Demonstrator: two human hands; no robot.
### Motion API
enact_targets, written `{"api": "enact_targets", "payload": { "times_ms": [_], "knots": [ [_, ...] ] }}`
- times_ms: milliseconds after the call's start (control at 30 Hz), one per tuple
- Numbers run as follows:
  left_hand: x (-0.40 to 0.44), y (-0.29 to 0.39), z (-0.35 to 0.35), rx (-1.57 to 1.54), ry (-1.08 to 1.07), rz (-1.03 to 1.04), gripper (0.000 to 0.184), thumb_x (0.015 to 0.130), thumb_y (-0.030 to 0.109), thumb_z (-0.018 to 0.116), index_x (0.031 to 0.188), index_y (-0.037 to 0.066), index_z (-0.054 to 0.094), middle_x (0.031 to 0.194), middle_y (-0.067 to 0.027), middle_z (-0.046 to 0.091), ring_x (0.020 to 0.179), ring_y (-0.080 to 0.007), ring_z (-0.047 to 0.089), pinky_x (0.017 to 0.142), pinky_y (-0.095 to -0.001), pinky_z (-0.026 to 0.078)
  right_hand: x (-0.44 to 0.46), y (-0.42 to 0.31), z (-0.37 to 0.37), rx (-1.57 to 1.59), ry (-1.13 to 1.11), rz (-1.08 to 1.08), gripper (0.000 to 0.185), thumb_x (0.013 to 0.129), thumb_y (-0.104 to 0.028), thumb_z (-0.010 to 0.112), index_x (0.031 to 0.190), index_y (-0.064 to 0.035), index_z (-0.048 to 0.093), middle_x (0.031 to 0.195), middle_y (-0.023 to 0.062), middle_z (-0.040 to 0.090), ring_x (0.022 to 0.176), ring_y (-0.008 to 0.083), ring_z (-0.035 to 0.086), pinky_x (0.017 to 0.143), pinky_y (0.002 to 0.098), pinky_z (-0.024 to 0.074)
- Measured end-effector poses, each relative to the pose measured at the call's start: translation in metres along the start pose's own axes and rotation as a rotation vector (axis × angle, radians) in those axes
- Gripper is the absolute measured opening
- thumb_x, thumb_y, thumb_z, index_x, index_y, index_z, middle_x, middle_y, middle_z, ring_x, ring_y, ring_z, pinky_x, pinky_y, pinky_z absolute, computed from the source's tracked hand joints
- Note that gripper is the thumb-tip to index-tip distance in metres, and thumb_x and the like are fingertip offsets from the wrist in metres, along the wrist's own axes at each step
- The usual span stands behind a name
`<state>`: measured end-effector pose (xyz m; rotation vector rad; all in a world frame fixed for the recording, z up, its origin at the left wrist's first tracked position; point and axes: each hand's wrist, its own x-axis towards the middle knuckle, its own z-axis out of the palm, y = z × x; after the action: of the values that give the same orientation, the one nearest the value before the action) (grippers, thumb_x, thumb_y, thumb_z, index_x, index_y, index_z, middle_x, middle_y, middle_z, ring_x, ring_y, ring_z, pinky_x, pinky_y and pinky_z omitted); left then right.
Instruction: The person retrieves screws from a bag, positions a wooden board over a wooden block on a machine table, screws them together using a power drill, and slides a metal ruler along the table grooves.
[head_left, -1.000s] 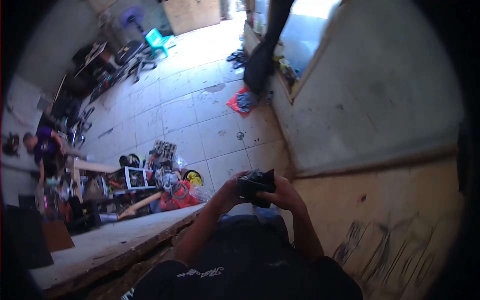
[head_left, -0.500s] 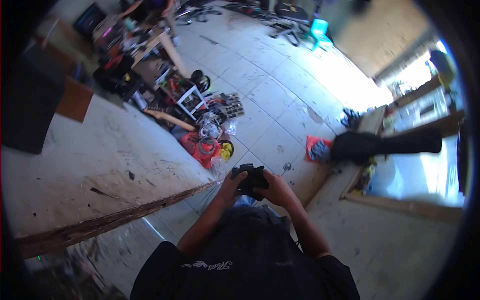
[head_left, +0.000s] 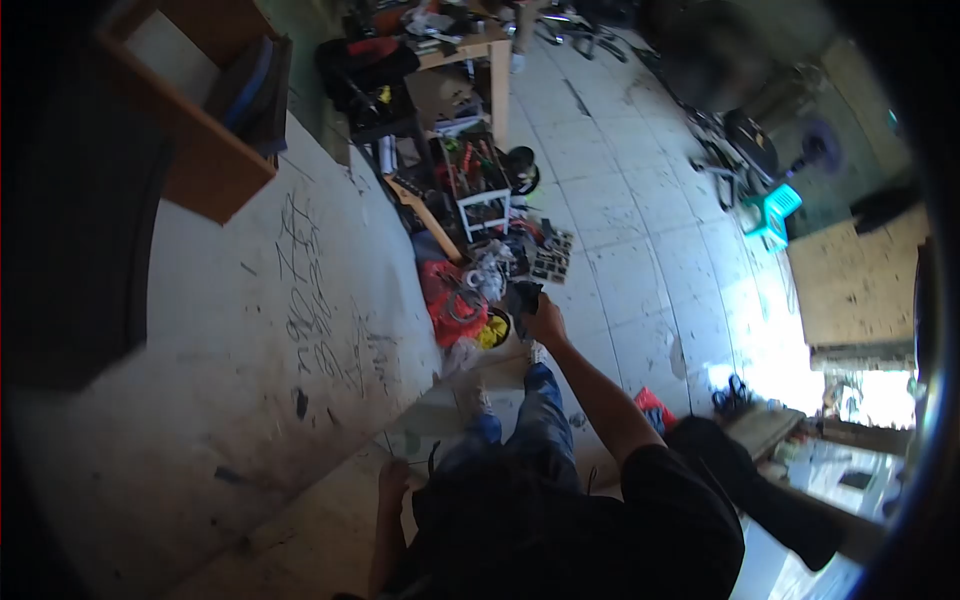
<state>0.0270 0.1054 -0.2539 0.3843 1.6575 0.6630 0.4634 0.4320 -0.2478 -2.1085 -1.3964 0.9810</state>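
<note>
My right hand (head_left: pixel 545 325) reaches forward, closed on a small black object (head_left: pixel 524 297) whose exact kind I cannot make out. It is held over the pile of goods beside the wall. Just below and left of it are a yellow item (head_left: pixel 493 330) in a round dark container and a red plastic bag (head_left: pixel 452 305) with a coiled cable on top. My left hand (head_left: pixel 394 478) hangs low at my left side, away from the black object. Its fingers are dim and mostly hidden, and no held thing shows.
A white wall (head_left: pixel 340 270) with handwriting runs along my left. Ahead are a small white-framed rack (head_left: pixel 486 215), a guitar neck (head_left: pixel 425 215), a wooden table (head_left: pixel 500 85) and a turquoise stool (head_left: pixel 772 215). A long black case (head_left: pixel 755 490) lies at the right.
My left hand has let go of the black object and dropped to my side. My right hand now carries it forward alone. The view has turned, and my legs have come into sight.
</note>
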Motion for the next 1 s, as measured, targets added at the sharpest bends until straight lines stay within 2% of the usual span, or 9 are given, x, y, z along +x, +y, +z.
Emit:
{"api": "enact_targets", "payload": {
  "times_ms": [233,433,500,600,700,767,833,867,1000],
  "knots": [
    [-0.127,-0.039,0.064,0.107,0.655,-0.552,0.029,0.096,0.031,0.060,0.112,0.006,0.061,0.095,-0.0047,0.062,0.079,-0.0187,0.061,0.062,-0.0326,0.051,0.211,-0.058,0.027,-0.273,-0.039,-0.233,0.035,0.087,-0.010,0.054,0.122,-0.0136,0.057,0.121,0.0186,0.063,0.112,0.0420,0.062,0.089,0.0540,0.0518],
    [-0.157,-0.132,0.107,0.875,-0.039,-0.302,0.036,0.103,0.025,0.046,0.129,0.002,0.055,0.118,-0.0187,0.064,0.107,-0.0320,0.062,0.092,-0.0414,0.049,0.321,-0.137,0.024,-0.411,-0.075,-0.351,0.039,0.086,-0.007,0.057,0.124,-0.0148,0.058,0.134,0.0123,0.055,0.123,0.0377,0.056,0.093,0.0503,0.0516],
    [-0.159,-0.134,0.128,0.811,-0.054,-0.290,0.038,0.104,0.023,0.042,0.132,0.000,0.054,0.125,-0.0220,0.063,0.115,-0.0349,0.061,0.099,-0.0425,0.048,0.343,-0.125,0.051,-0.321,0.210,-0.587,0.043,0.083,-0.005,0.059,0.125,-0.0140,0.058,0.131,0.0135,0.056,0.126,0.0365,0.054,0.095,0.0488,0.0510],
    [-0.163,-0.108,0.176,0.773,0.100,-0.203,0.043,0.103,0.025,0.040,0.131,-0.004,0.053,0.125,-0.0261,0.062,0.117,-0.0375,0.059,0.100,-0.0440,0.045,0.321,-0.131,0.052,-0.264,-0.117,-0.365,0.054,0.078,-0.013,0.070,0.131,-0.0127,0.060,0.141,0.0193,0.050,0.131,0.0367,0.048,0.107,0.0458,0.0439],
    [-0.161,-0.053,0.205,0.499,0.186,-0.407,0.042,0.101,0.028,0.043,0.128,-0.003,0.056,0.118,-0.0239,0.063,0.110,-0.0356,0.060,0.094,-0.0440,0.047,0.280,-0.081,0.077,-0.215,-0.277,-0.279,0.046,0.079,-0.024,0.069,0.122,-0.0071,0.064,0.125,0.0257,0.060,0.116,0.0425,0.059,0.097,0.0526,0.0487],
    [-0.154,-0.065,0.198,0.319,0.248,-0.565,0.040,0.100,0.032,0.048,0.122,0.001,0.061,0.108,-0.0182,0.065,0.098,-0.0302,0.062,0.084,-0.0421,0.050,0.243,-0.006,0.112,-0.231,-0.216,-0.608,0.042,0.084,-0.033,0.063,0.110,-0.0006,0.066,0.108,0.0258,0.065,0.103,0.0443,0.063,0.090,0.0565,0.0504],
    [-0.146,-0.087,0.193,0.124,0.324,-0.681,0.039,0.098,0.036,0.053,0.116,0.004,0.066,0.097,-0.0125,0.067,0.086,-0.0247,0.063,0.074,-0.0402,0.053,0.228,0.069,0.156,-0.590,-0.784,-0.650,0.045,0.088,-0.043,0.059,0.108,-0.0043,0.070,0.107,0.0212,0.068,0.099,0.0386,0.066,0.104,0.0518,0.0409],
    [-0.139,-0.096,0.191,0.033,0.351,-0.686,0.038,0.097,0.038,0.055,0.113,0.006,0.068,0.092,-0.0097,0.068,0.080,-0.0220,0.064,0.069,-0.0393,0.054,0.205,0.078,0.156,-0.661,-0.929,-0.654,0.046,0.086,-0.044,0.063,0.110,-0.0062,0.070,0.107,0.0181,0.069,0.093,0.0360,0.066,0.096,0.0507,0.0435],
    [-0.097,-0.130,0.168,-0.126,0.405,-0.319,0.039,0.092,0.045,0.061,0.099,0.008,0.074,0.082,-0.0078,0.069,0.071,-0.0217,0.065,0.063,-0.0386,0.053,0.141,0.100,0.144,-0.500,-1.389,0.212,0.055,0.078,-0.049,0.081,0.119,-0.0138,0.067,0.104,0.0059,0.069,0.071,0.0256,0.063,0.061,0.0462,0.0538]
  ]
}}
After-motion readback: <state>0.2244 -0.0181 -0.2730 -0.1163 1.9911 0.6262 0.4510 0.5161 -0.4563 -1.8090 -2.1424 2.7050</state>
